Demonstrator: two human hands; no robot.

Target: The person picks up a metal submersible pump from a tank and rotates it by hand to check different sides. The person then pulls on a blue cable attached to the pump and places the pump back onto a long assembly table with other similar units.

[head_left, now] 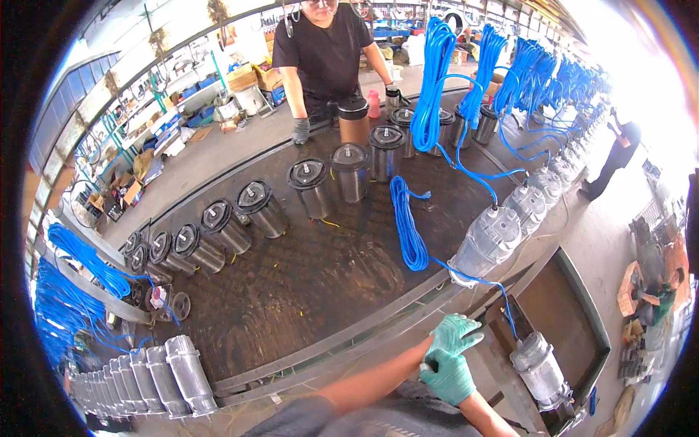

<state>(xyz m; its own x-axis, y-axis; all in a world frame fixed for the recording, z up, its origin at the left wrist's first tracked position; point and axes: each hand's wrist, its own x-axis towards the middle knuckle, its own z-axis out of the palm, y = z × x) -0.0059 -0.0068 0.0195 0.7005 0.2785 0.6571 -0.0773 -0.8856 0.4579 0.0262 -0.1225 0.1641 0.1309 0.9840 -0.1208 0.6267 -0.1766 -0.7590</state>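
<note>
Both my hands wear thin green gloves and meet in front of me, low in the view. My left hand points right with its fingers stretched out and nothing in them. Against its wrist, my right hand is closed at the cuff of the left glove. To the right of my hands, a silver ribbed pump lies tilted on a metal stand. Its blue cable runs up over the bench edge to a tied coil. Another silver pump lies at the bench's near edge.
On the dark bench stands a row of steel cylinders with black lids. Hanging blue cable coils line the right. More silver housings stand lower left. Across the bench a gloved co-worker stands; another person is far right.
</note>
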